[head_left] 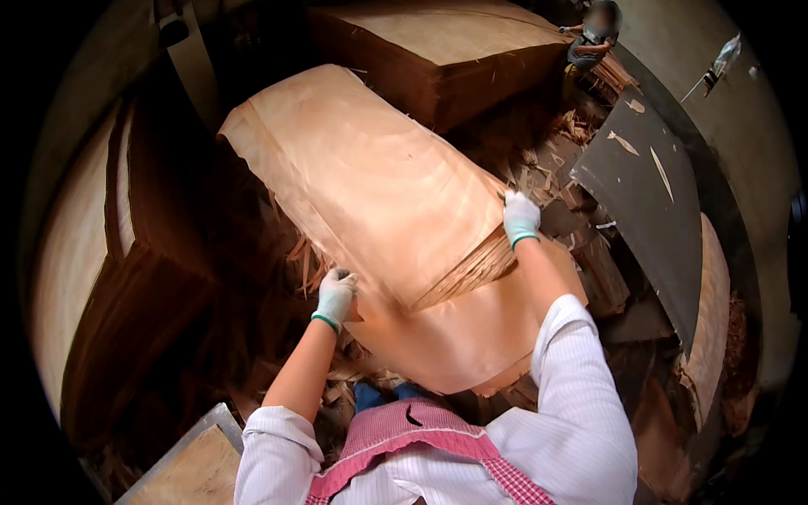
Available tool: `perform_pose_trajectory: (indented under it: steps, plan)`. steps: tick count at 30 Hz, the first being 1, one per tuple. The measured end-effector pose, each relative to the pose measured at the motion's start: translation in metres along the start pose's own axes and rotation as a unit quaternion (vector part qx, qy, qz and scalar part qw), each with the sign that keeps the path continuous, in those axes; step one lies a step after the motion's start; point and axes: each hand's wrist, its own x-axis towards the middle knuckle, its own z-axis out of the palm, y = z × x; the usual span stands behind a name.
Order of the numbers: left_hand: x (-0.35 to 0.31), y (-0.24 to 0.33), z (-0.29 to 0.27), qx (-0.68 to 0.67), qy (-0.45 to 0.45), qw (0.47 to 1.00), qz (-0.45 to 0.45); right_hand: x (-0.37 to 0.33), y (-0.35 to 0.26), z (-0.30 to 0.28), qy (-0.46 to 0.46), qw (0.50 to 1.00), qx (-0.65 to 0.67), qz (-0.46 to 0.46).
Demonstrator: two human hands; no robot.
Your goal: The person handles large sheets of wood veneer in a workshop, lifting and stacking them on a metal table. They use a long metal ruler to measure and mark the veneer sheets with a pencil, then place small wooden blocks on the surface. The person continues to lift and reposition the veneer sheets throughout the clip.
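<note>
In front of me lies a stack of thin, pale wood veneer sheets (370, 168), its layered near edge fanned and uneven. A loose veneer sheet (454, 345) droops from the near end toward my apron, bent and slightly blurred. My left hand (337, 296), in a white glove with a green cuff, is closed at the left edge of the veneer near that end. At the right edge, my right hand (522, 216), gloved alike, has its fingers curled over the veneer's side. Exactly which layers each hand pinches is hidden.
Tall veneer stacks stand at left (76, 269) and far back (438, 59). A dark grey panel (648, 194) leans on the right, beside a curved veneer piece (707, 311). Veneer scraps (539, 177) litter the floor. Another person (593, 42) stands at the far right.
</note>
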Motion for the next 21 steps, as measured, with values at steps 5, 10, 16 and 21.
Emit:
perform_pose_trajectory:
  steps: [5,10,16,21]
  plan:
    - [-0.024,-0.005,-0.019,0.207,0.073,0.97,0.108,0.027,-0.011,-0.082,0.001,0.994,0.103,-0.049]
    - [-0.045,0.041,-0.015,0.393,0.114,0.836,0.366,0.035,-0.07,-0.243,-0.196,0.753,0.628,0.01]
    - [-0.033,0.127,0.004,0.423,0.122,0.747,0.499,0.06,-0.027,-0.325,-0.172,0.506,0.845,0.016]
    - [-0.036,0.193,0.03,0.286,0.156,0.678,0.659,0.058,0.023,-0.364,-0.14,0.414,0.899,-0.023]
